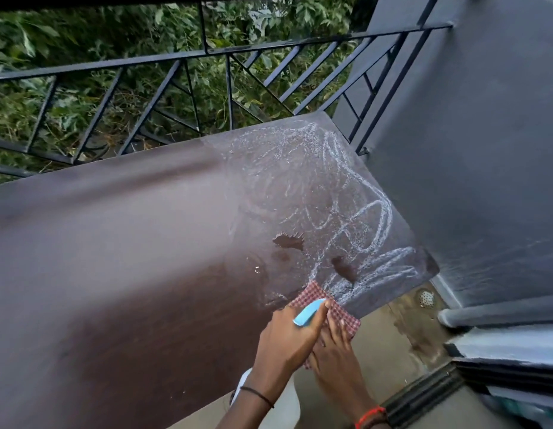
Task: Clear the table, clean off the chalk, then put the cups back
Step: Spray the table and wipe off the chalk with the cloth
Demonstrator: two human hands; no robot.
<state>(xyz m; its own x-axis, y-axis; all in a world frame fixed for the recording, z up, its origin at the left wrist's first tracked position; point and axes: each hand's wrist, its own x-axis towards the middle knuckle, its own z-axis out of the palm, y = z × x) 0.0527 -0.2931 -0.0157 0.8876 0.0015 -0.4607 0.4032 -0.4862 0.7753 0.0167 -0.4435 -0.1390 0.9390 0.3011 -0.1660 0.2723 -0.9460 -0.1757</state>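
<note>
A dark brown table fills the view, its right part covered in white chalk scribbles with wet spray droplets and two wet patches. My left hand grips a spray bottle with a light blue nozzle; the bottle's white body hangs below the wrist. My right hand presses a red checked cloth flat on the table's near right edge, next to the chalk. No cups are in view.
A black metal railing runs along the table's far side, with green plants behind it. A grey wall stands close on the right. Below are a wet floor with a round drain and a grey pipe.
</note>
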